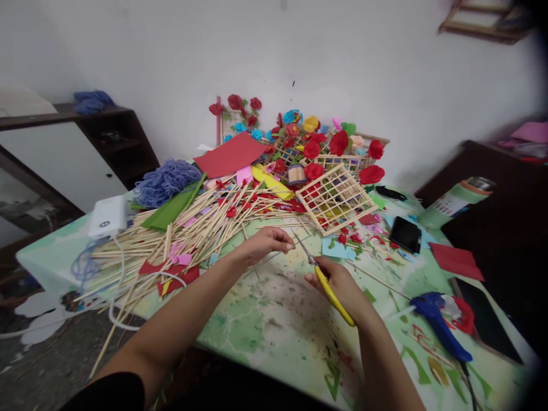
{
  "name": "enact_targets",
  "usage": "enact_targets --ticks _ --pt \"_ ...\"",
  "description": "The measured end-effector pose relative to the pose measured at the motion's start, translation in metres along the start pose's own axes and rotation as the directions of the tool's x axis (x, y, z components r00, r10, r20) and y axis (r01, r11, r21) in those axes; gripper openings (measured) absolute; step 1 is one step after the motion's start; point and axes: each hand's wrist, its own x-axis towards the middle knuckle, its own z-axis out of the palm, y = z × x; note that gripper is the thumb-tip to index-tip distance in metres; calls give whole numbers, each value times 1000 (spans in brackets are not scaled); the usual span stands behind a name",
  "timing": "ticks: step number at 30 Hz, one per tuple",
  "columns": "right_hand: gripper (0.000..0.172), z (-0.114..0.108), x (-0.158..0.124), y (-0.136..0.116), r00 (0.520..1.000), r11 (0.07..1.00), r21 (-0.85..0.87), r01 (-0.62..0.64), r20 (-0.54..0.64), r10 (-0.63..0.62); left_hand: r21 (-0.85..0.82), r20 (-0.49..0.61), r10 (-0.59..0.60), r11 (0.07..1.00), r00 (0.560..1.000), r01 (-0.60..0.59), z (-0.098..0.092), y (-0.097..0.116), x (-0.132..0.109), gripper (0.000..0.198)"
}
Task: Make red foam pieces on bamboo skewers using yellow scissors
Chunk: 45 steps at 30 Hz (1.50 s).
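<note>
A black sleeve [112, 394] tops the left arm [188, 314]; both hands [270, 242] are bare.

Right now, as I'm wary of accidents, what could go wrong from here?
The scissors have their tips close to the left hand; a slip might nick it. The blue glue gun lies near the right arm, which could knock it. A long stick pokes past the table's edge and might fall.

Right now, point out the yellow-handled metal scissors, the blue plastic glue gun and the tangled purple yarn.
Yellow-handled metal scissors [329, 288], head view: on the yellow handle.
Blue plastic glue gun [440, 328], head view: on its body.
Tangled purple yarn [168, 184], head view: middle of the heap.
</note>
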Motion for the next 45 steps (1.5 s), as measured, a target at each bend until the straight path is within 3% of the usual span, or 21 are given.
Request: enact_targets --ticks 9,16,21,28,32,35,38,40,42,45 --pt "26 0 2 4 999 994 105 -38 16 37 -1 2 10 1000 1000 -10 2 -2 0 18" --pt "38 -3 3 10 996 994 70 -82 -39 85 -118 24 -15 993 1000 18 -8 4 0 31" --pt "36 0 4 11 996 995 64 -73 -39 76 -34 66 -15 999 998 17 -8 2 -1 28" --pt "29 3 4 6 996 997 3 -73 -55 73 28 49 -18 999 999 17 -3 -9 2 25" --pt "34 -1 2 8 991 994 -72 -82 -112 74 82 -61 13 997 998 -8 -9 -6 4 22" --pt "43 -6 1 16 975 983 -114 -142 -187 120 11 -234 138 990 962 -139 -13 0 6 21" --pt "47 -10 1 29 945 928 -255 -272 -253 207 -27 -386 332 928 861 -370 -15 4 8 20" --pt "47 -11 1 38 931 866 -369 -337 -269 247 -26 -412 406 890 816 -456 -14 1 11 20" --pt "45 -11 3 47 927 821 -441 -362 -267 265 -30 -394 426 880 814 -474 -12 -7 15 21" --pt "47 -10 4 58 934 814 -463 -350 -242 264 -30 -349 390 904 852 -426 -10 -26 23 20"
